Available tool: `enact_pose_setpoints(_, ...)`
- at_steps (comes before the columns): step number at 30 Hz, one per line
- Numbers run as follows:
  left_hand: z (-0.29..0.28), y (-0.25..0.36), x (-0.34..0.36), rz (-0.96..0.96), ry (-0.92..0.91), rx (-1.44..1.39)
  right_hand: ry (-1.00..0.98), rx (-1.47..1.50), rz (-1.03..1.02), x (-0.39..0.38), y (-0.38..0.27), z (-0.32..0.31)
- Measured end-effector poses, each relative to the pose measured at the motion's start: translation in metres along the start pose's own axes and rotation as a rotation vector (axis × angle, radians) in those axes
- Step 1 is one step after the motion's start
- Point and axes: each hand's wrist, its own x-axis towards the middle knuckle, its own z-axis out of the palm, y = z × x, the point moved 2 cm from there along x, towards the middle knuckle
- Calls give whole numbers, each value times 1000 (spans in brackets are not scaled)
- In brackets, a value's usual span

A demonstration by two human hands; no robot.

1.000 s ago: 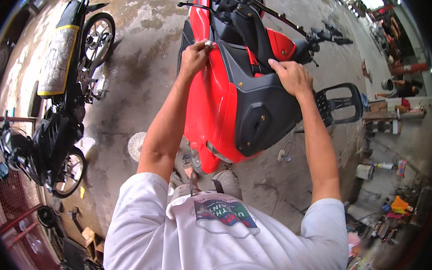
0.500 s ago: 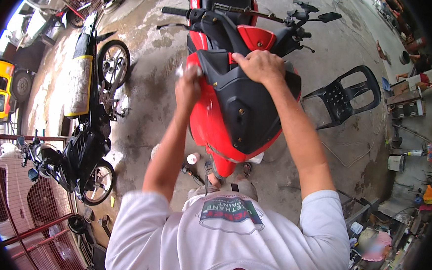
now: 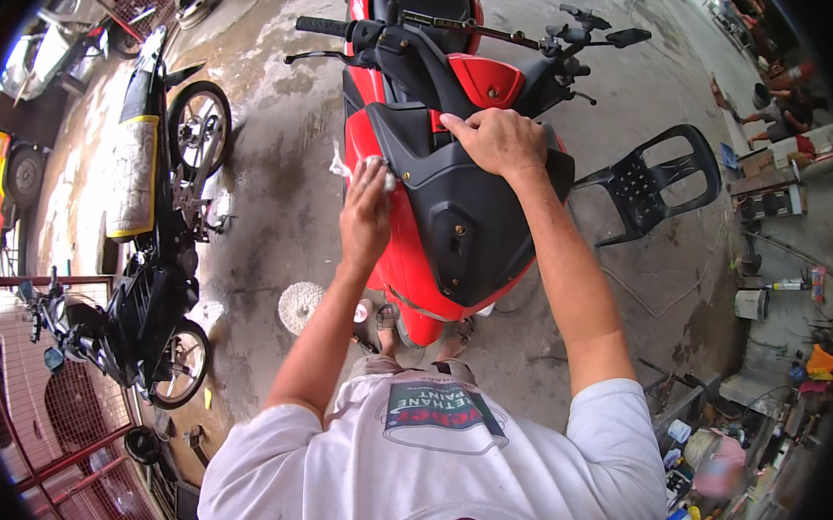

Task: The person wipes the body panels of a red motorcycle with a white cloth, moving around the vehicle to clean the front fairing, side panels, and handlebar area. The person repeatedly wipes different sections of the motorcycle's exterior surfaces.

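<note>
In front of me stands a scooter with a red and black front body. My left hand [image 3: 366, 215] presses a white cloth [image 3: 338, 163] against the red side panel [image 3: 403, 251]; the cloth is partly hidden under the fingers. On the upper edge of the black front cowl [image 3: 476, 213] lies my right hand [image 3: 507, 142], its fingers bent over the edge and its thumb stretched to the left, near a small red piece [image 3: 438, 120]. Above it are a red inner panel [image 3: 488, 80] and the handlebar grip [image 3: 322, 25].
A black motorcycle [image 3: 151, 286] stands on the left beside a red mesh gate [image 3: 62, 396]. A black plastic chair [image 3: 655, 183] lies to the right of the scooter. A round white pad [image 3: 302, 308] sits on the floor by my left forearm. Cluttered tools [image 3: 732, 431] fill the lower right.
My left hand has moved down along the red panel with the cloth. My right hand keeps its place on the cowl. The view has shifted slightly, and more of the white pad shows.
</note>
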Motion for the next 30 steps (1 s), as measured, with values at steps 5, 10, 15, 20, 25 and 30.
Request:
enact_pose_setpoints(5,17,-115,122,-358,-217,25,0,-18,26,1,-16,-4)
enact_pose_setpoints(10,36,-130,121,-411,-214,-210,28,-36,48,5,-3,-1)
enact_pose_setpoints(15,48,-227,43,-703,-376,-177,48,-32,-12,9,-12,-1)
enact_pose_setpoints(20,43,-163,76,-826,-199,-505,-20,-29,68,13,6,5)
enact_pose_setpoints(25,52,-185,50,-732,-156,-314,-56,67,66,17,15,11)
enact_pose_setpoints(30,40,-84,-133,-561,166,-534,-42,94,80,10,26,12)
